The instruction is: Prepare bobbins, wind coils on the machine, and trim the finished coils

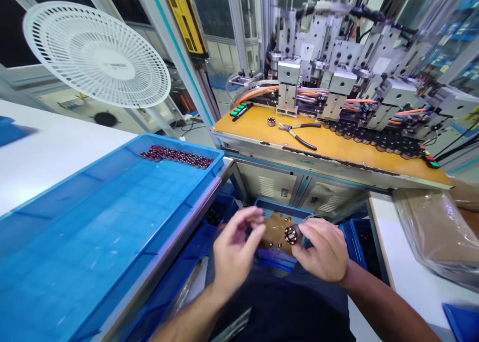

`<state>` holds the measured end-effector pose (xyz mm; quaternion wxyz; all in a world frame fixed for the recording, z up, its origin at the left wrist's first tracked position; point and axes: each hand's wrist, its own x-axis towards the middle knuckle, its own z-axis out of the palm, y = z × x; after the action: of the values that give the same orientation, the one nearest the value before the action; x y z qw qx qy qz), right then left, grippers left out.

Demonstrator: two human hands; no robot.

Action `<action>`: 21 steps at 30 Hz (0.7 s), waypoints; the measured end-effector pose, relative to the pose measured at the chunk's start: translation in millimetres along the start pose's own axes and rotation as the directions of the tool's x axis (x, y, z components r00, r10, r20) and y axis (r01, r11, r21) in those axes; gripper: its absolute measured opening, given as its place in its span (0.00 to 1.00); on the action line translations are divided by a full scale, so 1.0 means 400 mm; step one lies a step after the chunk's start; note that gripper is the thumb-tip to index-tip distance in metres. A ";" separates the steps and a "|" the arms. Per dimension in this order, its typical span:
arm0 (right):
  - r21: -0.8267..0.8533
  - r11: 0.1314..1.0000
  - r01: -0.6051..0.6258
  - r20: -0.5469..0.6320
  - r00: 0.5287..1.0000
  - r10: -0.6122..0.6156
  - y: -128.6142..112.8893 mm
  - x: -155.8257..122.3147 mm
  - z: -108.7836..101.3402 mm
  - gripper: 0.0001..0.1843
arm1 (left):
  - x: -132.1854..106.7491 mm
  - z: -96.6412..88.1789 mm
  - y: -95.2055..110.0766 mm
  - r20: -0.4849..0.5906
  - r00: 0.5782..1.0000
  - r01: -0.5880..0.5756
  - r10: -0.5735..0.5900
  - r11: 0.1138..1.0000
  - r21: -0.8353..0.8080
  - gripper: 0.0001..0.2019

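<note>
Between the thumb and fingers of my right hand (324,247) is a small round motor stator (291,235) with copper windings around its ring. Its open face is turned toward my left hand (239,242). That hand is held up a short way to the left, fingers curved and apart from the thumb, with nothing seen between them. Below both hands lies a blue bin (277,259) with a brown bottom, where several small parts are scattered. The stator's far side is covered by my right fingers.
At left, a large blue tray (97,242) holds rows of stators (177,156) at its far end. Ahead, an orange bench (254,127) carries pliers (299,132), a single stator (271,121) and a machine (337,83). A plastic-wrapped package (434,232) lies right; a white fan (101,58) stands left.
</note>
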<state>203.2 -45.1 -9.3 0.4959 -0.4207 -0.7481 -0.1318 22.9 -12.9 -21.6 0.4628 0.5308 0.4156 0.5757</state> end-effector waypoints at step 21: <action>0.487 0.762 -0.427 0.195 0.903 0.382 -0.076 0.049 -0.049 0.07 | -0.010 0.000 0.090 0.415 0.905 -0.103 0.098 0.995 -0.011 0.13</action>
<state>189.4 -65.9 23.5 0.5752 -0.4279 -0.6671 0.2027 19.6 -25.1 12.4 0.5072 0.6641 0.2833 0.4706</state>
